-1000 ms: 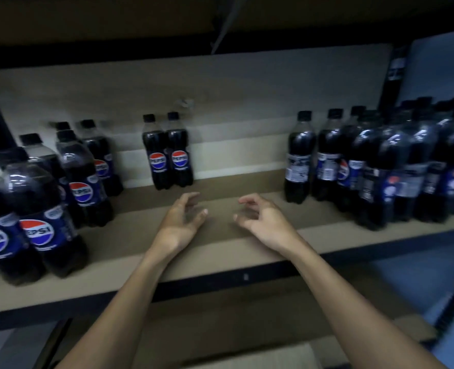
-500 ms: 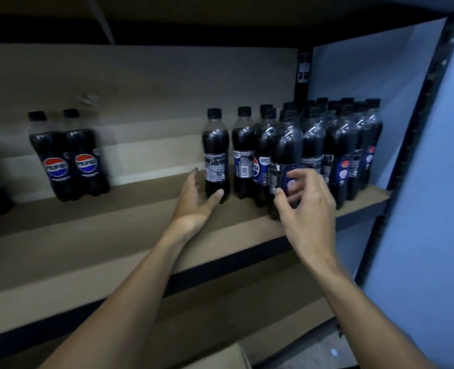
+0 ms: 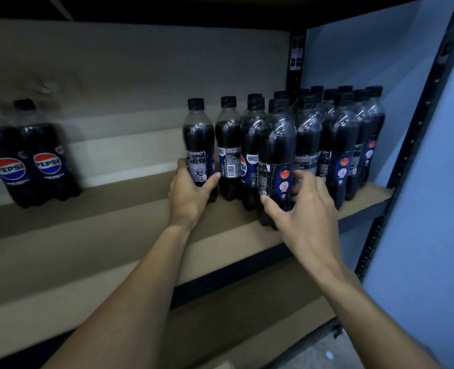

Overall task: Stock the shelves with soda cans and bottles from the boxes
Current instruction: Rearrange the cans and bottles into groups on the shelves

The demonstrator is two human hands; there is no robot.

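Two-handed grasp at the right end of the shelf (image 3: 114, 225).
The left hand (image 3: 191, 194) grips the leftmost Pepsi bottle (image 3: 198, 139) of the cluster (image 3: 348, 134); the right hand (image 3: 307, 209) wraps the front Pepsi bottle (image 3: 277, 145); both stand upright.

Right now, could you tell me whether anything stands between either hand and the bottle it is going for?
Nothing visible does. The left hand grips the leftmost bottle of the right-hand group, and the right hand curls round the front bottle; both bottles stand upright on the shelf.
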